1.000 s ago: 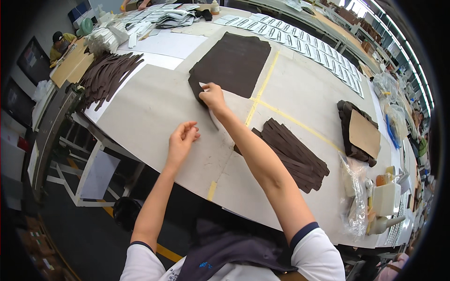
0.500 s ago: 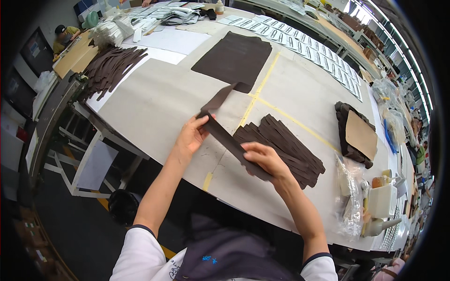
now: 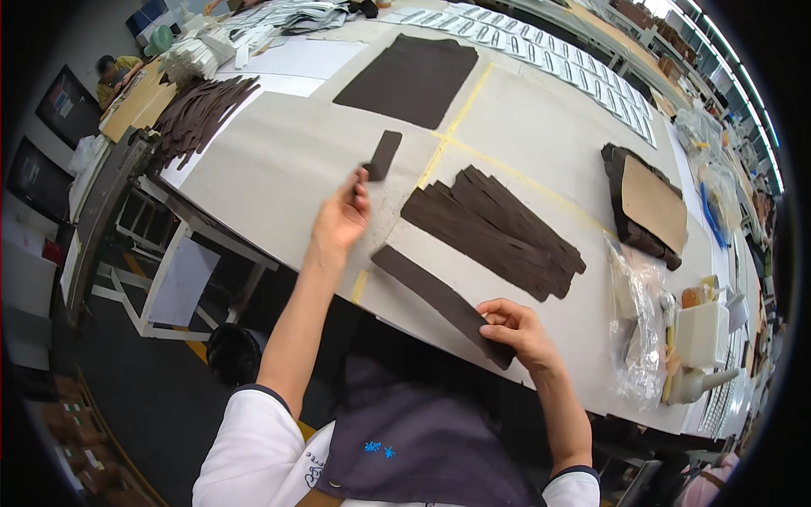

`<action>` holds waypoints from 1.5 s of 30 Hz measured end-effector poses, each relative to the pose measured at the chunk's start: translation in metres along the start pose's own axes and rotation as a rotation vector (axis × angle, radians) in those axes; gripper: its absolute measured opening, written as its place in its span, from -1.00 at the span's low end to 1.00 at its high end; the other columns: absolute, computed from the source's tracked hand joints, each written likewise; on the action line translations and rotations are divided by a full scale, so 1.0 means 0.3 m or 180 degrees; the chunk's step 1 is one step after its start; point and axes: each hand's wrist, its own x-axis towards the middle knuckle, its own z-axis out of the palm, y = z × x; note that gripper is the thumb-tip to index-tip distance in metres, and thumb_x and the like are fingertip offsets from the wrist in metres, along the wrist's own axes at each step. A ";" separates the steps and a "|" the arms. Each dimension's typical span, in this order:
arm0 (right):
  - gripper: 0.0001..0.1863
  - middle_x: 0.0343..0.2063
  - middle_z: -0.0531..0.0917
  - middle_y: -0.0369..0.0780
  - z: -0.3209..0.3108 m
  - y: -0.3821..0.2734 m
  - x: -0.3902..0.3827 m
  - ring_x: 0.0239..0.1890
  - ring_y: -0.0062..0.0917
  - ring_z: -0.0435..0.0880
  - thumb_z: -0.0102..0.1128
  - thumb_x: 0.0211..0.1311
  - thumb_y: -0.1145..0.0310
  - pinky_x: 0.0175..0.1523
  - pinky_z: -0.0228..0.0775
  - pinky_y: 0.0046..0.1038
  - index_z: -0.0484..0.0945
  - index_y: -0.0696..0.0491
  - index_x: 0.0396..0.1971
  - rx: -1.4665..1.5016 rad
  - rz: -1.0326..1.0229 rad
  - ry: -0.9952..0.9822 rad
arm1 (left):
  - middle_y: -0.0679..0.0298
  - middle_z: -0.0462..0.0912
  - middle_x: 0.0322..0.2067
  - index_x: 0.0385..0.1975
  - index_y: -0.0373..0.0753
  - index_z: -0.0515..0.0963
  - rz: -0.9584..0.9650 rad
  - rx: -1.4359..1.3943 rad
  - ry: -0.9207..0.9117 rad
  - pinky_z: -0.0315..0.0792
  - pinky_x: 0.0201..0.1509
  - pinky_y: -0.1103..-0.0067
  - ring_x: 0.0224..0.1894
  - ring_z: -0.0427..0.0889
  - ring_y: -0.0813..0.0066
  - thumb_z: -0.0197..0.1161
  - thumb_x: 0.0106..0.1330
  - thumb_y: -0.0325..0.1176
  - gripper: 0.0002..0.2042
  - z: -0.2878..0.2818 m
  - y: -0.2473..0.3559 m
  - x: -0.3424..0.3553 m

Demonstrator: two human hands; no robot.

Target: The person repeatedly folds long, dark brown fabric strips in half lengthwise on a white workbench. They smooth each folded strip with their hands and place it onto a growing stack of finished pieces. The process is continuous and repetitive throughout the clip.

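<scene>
My left hand (image 3: 342,218) is closed on a short dark brown strip (image 3: 387,152), which rises from my fingers above the grey-covered table (image 3: 228,177). My right hand (image 3: 511,334) pinches the lower right end of a long dark brown strip (image 3: 431,291), angled along the table's near edge. Beyond that lies a pile of overlapping dark brown strips (image 3: 490,232). A large dark brown sheet (image 3: 405,80) lies flat further back, and yellow tape (image 3: 460,110) runs beside it.
Loose brown strips (image 3: 198,118) and a white bundle (image 3: 190,55) are at left. Rows of white cards (image 3: 541,59) span the back. At right are a dark stack topped by tan board (image 3: 650,207), crumpled plastic (image 3: 629,321) and containers (image 3: 701,338). A person (image 3: 118,76) works at far left.
The piece my hands held together is now two separate strips, one in each hand. My left hand has risen; my right hand has moved down and right. The large sheet lies flat behind.
</scene>
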 end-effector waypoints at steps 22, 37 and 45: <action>-0.77 -0.24 0.62 -0.21 0.156 0.139 0.168 -0.11 -0.29 0.55 0.41 0.16 0.48 -0.02 0.35 -0.25 0.67 0.08 -0.15 -0.3412 -0.2345 0.1640 | 0.26 0.65 -0.17 -0.24 -0.20 0.62 0.1161 0.5743 -0.2708 0.37 0.14 0.38 -0.04 0.59 0.27 0.46 0.25 -0.39 -0.83 0.270 -0.219 -0.374; -0.82 -0.29 0.60 -0.24 0.228 0.148 0.250 -0.18 -0.32 0.55 0.38 0.15 0.56 -0.06 0.36 -0.26 0.68 0.08 -0.23 -0.3296 -0.2299 0.1833 | 0.16 0.60 0.23 0.17 -0.35 0.63 0.3142 0.6370 -0.2041 0.14 0.52 0.04 0.35 0.44 0.13 0.42 0.31 -0.07 -0.45 0.083 -0.294 -0.576; -0.67 -0.23 0.58 -0.16 0.234 0.174 0.239 -0.20 -0.29 0.56 0.29 0.10 0.72 -0.15 0.52 -0.27 0.71 0.18 -0.11 -0.3370 -0.2607 0.1735 | 0.16 0.60 0.23 0.18 -0.37 0.62 0.3082 0.6323 -0.2060 0.11 0.54 0.01 0.36 0.44 0.12 0.42 0.30 -0.07 -0.43 0.076 -0.297 -0.571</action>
